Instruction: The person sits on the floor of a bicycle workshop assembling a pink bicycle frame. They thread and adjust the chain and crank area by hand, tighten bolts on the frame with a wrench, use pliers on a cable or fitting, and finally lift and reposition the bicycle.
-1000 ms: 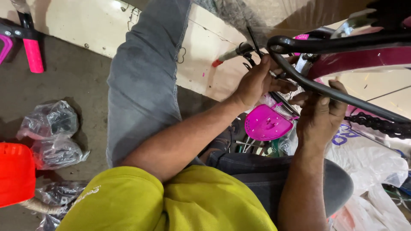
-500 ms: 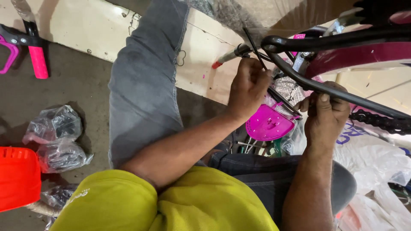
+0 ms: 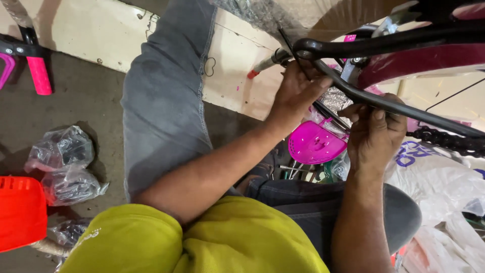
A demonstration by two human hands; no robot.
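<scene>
Left hand [image 3: 295,93] at 12 o'clock clenches a tool with a red-tipped handle [image 3: 262,65] against the black bicycle frame tube [image 3: 384,103]. Right hand [image 3: 376,134] at 3 o'clock grips that tube from below; pink plastic guard [image 3: 316,144] lies between the wrists.

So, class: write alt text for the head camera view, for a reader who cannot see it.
A seated person's left hand and right hand grip the black bicycle frame above a pink plastic guard. Clear plastic bags and a red crate lie on the floor.
</scene>
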